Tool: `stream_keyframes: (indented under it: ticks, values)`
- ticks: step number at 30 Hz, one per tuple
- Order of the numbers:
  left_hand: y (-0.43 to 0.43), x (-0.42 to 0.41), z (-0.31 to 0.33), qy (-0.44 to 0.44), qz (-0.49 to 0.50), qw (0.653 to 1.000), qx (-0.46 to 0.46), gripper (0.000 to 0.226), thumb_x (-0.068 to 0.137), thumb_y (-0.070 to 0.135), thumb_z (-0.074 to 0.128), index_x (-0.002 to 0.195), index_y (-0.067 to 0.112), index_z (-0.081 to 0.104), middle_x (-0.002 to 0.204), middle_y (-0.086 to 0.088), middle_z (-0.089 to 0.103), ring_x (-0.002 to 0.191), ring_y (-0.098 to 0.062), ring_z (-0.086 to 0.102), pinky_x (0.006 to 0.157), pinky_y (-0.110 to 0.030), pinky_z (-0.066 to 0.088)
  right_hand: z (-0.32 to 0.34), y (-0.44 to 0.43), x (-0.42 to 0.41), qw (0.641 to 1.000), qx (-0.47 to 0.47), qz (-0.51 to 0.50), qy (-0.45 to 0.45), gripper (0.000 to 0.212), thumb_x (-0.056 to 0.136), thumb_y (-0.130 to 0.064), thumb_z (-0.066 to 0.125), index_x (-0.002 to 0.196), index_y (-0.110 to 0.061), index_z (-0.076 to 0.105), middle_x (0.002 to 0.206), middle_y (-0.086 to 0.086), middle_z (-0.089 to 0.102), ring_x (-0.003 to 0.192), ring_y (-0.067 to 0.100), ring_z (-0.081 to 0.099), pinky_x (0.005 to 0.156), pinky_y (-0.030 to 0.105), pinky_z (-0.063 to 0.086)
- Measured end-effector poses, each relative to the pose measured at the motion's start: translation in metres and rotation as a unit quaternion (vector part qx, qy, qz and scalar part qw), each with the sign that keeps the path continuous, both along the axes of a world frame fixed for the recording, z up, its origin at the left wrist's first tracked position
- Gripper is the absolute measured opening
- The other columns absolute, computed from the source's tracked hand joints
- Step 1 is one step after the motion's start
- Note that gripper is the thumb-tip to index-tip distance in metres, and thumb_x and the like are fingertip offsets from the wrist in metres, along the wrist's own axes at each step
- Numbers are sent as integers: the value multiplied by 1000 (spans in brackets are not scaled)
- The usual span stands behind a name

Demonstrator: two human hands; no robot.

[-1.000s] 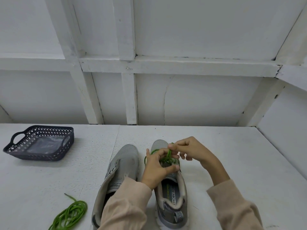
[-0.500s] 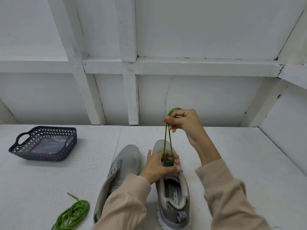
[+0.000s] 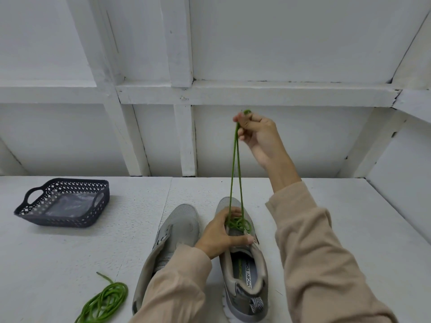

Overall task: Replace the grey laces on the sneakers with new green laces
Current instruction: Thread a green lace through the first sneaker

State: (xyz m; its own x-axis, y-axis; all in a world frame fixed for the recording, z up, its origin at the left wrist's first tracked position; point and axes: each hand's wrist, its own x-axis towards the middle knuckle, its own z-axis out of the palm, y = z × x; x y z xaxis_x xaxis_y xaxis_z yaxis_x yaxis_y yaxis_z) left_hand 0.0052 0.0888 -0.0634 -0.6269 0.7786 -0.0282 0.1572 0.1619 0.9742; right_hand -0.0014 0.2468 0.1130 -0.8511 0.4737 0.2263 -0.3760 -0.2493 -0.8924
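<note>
Two grey sneakers stand side by side on the white table, toes pointing away from me. My left hand (image 3: 220, 236) grips the right sneaker (image 3: 245, 276) over its tongue, where a green lace (image 3: 235, 173) bunches up. My right hand (image 3: 256, 134) is raised high above the shoe and pinches both strands of that lace, pulled taut. The left sneaker (image 3: 179, 229) shows no lace; my left sleeve covers its rear half. A second green lace (image 3: 105, 301) lies coiled on the table at the lower left.
A dark perforated basket (image 3: 63, 203) with a clear plastic bag inside sits at the left of the white table (image 3: 349, 229). A white panelled wall with beams rises right behind the table.
My right hand has risen from the shoe's tongue to well above it, drawing the green lace up taut. My left hand has stayed on the right sneaker.
</note>
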Motion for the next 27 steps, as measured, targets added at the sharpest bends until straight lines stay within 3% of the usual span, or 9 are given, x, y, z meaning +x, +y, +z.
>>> stream_keyframes:
  ticks: [4,7,10,13,15,17,20,25,27]
  values:
    - [0,-2,-2,-17,-4,1000,-8,78,48,45,89,116,39,53,112,8,62,107,-12,64,104,-37,46,27,18,-13,997,-51,-33,48,12,93,-6,60,82,-2,63,73,1,65,52,5,53,49,15,45]
    - [-1,-2,-2,-8,-10,1000,-20,71,50,49,87,114,35,60,112,9,66,107,-8,64,104,-36,46,24,19,-19,998,-37,-19,38,11,93,-7,61,82,-3,63,73,1,66,53,5,55,51,16,47]
    - [-1,1,-2,-27,-18,999,-13,59,53,46,86,108,32,67,109,5,69,105,-14,66,103,-39,47,9,18,-22,998,-54,11,24,8,93,-7,60,87,-1,63,74,2,66,56,9,57,53,18,50]
    - [-1,3,-1,-70,-18,997,3,55,53,35,86,104,22,69,94,3,70,89,-13,68,92,-29,52,-10,18,-24,999,-29,16,-29,10,93,-7,60,91,2,64,77,6,65,57,11,60,54,20,52]
    - [0,5,0,-91,-21,996,14,50,57,22,84,105,16,69,92,1,69,83,-10,67,83,-23,52,-27,19,-24,992,35,28,-118,17,93,-12,62,96,5,63,77,11,67,56,13,64,54,21,54]
    - [-1,5,1,-102,-17,995,14,45,63,12,82,106,12,68,92,0,69,81,-8,67,80,-20,51,-48,21,-22,954,138,43,-262,26,91,-18,66,100,6,62,79,16,66,52,16,66,49,22,54]
    - [-2,5,2,-107,-13,994,11,40,72,-2,80,108,9,66,93,-1,68,80,-4,67,77,-15,49,-71,28,-7,847,303,80,-430,29,92,-25,66,94,3,61,87,21,64,54,23,64,44,25,52]
    - [-1,3,0,-109,-5,994,14,40,69,2,82,105,10,67,97,2,69,85,-4,67,82,-17,50,-88,26,35,747,405,159,-502,61,86,-61,58,85,-2,73,70,5,71,53,17,62,49,21,41]
    - [0,3,-1,-108,-4,994,14,39,69,3,83,104,11,67,100,3,69,90,-5,67,83,-17,49,-97,17,49,761,397,170,-483,56,84,-61,62,81,-6,75,67,-2,70,55,15,57,48,20,37]
